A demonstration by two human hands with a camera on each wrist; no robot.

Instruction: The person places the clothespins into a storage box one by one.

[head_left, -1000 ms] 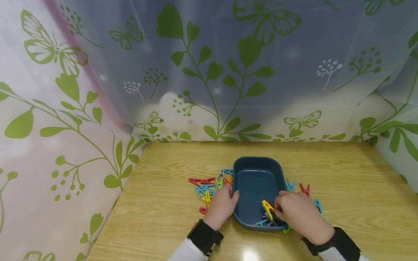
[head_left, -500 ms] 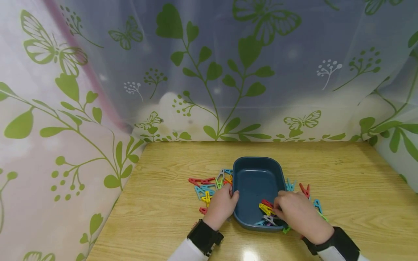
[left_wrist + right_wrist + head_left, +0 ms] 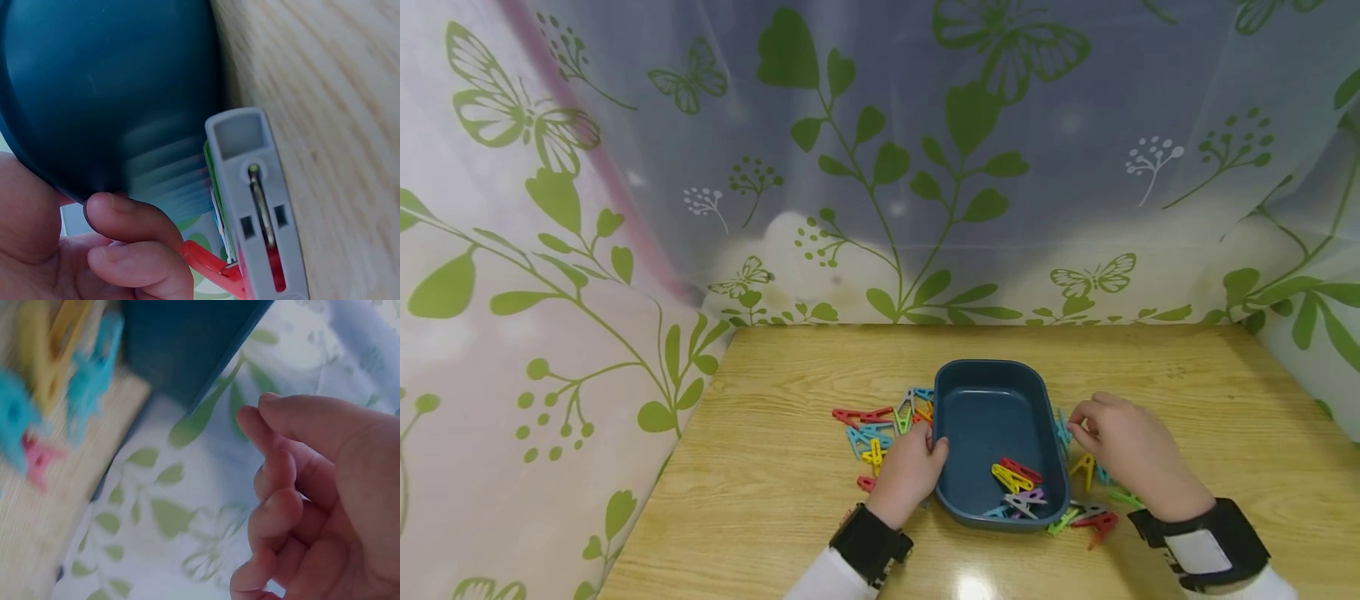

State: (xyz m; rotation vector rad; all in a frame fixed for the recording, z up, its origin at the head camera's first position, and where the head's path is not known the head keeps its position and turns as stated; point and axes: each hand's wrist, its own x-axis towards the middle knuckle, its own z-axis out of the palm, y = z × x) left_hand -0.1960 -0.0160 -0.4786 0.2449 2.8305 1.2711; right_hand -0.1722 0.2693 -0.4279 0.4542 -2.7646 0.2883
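**R hand (image 3: 1131, 442) by a blue clip (image 3: 1063, 428); L hand (image 3: 908, 471) on the tray (image 3: 985, 433)**

R hand: thumb tip meets index tip, other fingers curled; nothing visible btw them. Fingertips lie at or just beside the blue clip, outside the tray's R wall; contact can't be told. L hand: pinches the tray's L wall, thumb over the rim, fingers outside.

Tray: on the tabletop (image 3: 790, 367), its near end holding several clips, incl. a yellow clip (image 3: 1012, 477), a red clip (image 3: 1021, 470) & a grey clip (image 3: 1024, 502). More lie loose on both sides, e.g. a mustard clip (image 3: 1083, 468) nr R hand.

Handling (judged): clips prob. light, stiff plastic, not v. fragile; smooth, so apt to pivot if taken off-centre. Best hold: across both arms nr the spring, thumb opp. index; squeezing the handle ends would spread the tips. Crowded neighbours may drag along. Tray likely rigid & light enough to slide, so a rim hold seems apt.

Views: L wrist gives the steel spring (image 3: 260, 203) of a second grey clip (image 3: 236, 187) close by the tray's outer wall, detail the head view lacks. R wrist bares the R fingers' inner side, unseen from above, plus a pink clip (image 3: 40, 464) among blue & yellow ones. Only the head view shows the tray's contents.
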